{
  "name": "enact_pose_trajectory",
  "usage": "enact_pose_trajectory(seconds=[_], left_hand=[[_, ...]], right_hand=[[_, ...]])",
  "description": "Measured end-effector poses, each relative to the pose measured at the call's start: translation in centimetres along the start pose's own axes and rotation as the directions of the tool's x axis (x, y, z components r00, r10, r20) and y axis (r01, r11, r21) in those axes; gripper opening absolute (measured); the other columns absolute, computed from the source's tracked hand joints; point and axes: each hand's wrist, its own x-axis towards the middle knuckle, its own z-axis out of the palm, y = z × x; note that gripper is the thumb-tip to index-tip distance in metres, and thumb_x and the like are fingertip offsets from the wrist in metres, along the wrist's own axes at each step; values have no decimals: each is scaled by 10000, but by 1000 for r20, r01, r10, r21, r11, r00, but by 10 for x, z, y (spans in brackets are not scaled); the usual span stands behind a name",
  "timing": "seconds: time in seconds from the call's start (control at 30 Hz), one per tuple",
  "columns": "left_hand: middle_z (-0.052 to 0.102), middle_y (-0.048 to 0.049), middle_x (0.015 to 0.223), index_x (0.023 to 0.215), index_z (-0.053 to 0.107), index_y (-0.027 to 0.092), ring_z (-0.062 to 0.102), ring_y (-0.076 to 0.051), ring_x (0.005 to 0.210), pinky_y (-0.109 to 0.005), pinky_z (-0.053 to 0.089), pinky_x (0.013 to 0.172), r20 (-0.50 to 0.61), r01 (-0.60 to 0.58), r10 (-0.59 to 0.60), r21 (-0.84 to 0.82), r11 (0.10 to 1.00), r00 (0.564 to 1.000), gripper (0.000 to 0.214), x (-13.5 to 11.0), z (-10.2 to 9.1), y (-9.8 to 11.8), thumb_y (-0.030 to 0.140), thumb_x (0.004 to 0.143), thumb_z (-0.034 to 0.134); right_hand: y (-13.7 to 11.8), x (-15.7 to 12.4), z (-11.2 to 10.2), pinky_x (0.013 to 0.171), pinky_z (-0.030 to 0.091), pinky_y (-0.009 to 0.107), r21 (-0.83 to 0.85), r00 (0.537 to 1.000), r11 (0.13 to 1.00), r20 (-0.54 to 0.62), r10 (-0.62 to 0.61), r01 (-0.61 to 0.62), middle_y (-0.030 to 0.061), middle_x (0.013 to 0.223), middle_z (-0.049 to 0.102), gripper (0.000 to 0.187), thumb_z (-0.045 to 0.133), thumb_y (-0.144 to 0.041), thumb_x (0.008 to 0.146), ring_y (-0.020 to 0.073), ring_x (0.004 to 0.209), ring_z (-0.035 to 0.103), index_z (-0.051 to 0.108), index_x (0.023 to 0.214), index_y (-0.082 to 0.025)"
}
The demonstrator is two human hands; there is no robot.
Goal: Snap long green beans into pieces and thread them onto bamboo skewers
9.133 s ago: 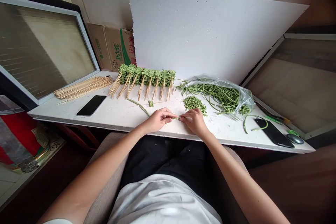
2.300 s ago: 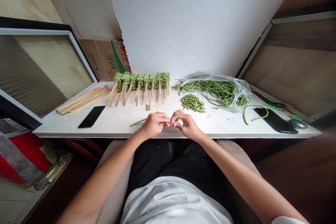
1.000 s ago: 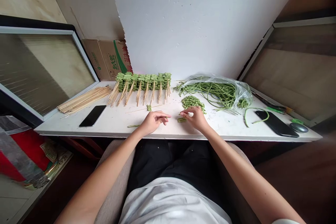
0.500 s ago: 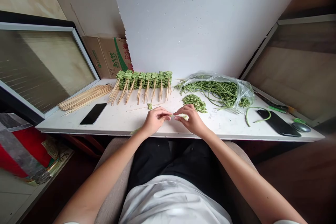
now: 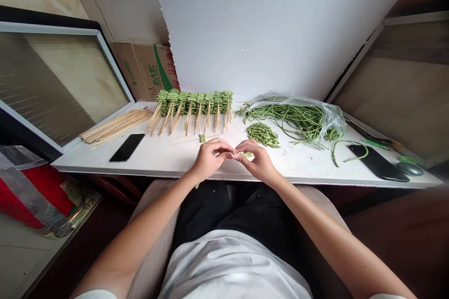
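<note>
My left hand (image 5: pixel 209 159) and my right hand (image 5: pixel 257 162) meet over the front of the white table (image 5: pixel 161 156), fingers pinched together. Between them is a thin bamboo skewer with short green bean pieces (image 5: pixel 244 154) on it; the right hand pinches the bean pieces, the left hand pinches the skewer. A small heap of cut bean pieces (image 5: pixel 263 133) lies just beyond my right hand. A row of finished bean skewers (image 5: pixel 194 105) lies at the back of the table.
Bare bamboo skewers (image 5: pixel 115 124) are piled at the left, a black phone (image 5: pixel 126 147) beside them. A plastic bag of long green beans (image 5: pixel 298 119) lies at the right, then a second phone (image 5: pixel 379 162). A white foam board (image 5: pixel 273 28) leans against the wall.
One second ago my right hand was at the cut bean heap, apart from the left. Both hands have come together at the table's front with bean pieces on the skewer.
</note>
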Motion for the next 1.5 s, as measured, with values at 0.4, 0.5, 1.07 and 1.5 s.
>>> enact_pose_trajectory(seconds=[0.4, 0.5, 1.07, 1.5], left_hand=[[720, -74, 884, 913, 841, 216, 689, -200, 849, -332, 559, 759, -57, -104, 108, 71, 992, 993, 88, 1, 0, 12, 294, 874, 858], [742, -76, 895, 894, 839, 226, 692, -221, 886, -371, 550, 838, -96, -94, 107, 135, 986, 990, 81, 1, 1, 20, 297, 865, 865], [759, -101, 1100, 1027, 766, 164, 673, -199, 1018, -311, 516, 867, -289, 307, -463, -453, 837, 838, 461, 3, 18, 31, 421, 702, 966], [716, -68, 901, 875, 751, 151, 592, -131, 770, -246, 417, 664, -77, 554, -630, -401, 729, 773, 362, 2, 8, -4, 439, 715, 900]], right_hand=[[-2, -1, 3, 812, 542, 370, 99, 995, 991, 30, 90, -93, 67, 959, 782, 314, 739, -563, 938, 241, 958, 684, 799, 997, -261], [-2, -2, 7, 860, 564, 385, 129, 988, 979, 41, 151, -155, 81, 1044, 791, 347, 757, -562, 922, 253, 1006, 709, 785, 1076, -253], [-27, 4, 6, 766, 574, 352, 211, 965, 943, 87, 246, -259, 47, 815, 745, 415, 618, -556, 1002, 213, 768, 712, 660, 1221, -206], [23, 10, -161, 595, 372, 309, -735, 794, 532, -14, 608, -420, 106, 840, 784, 392, 589, -513, 993, 206, 660, 626, 825, 1009, -201]])
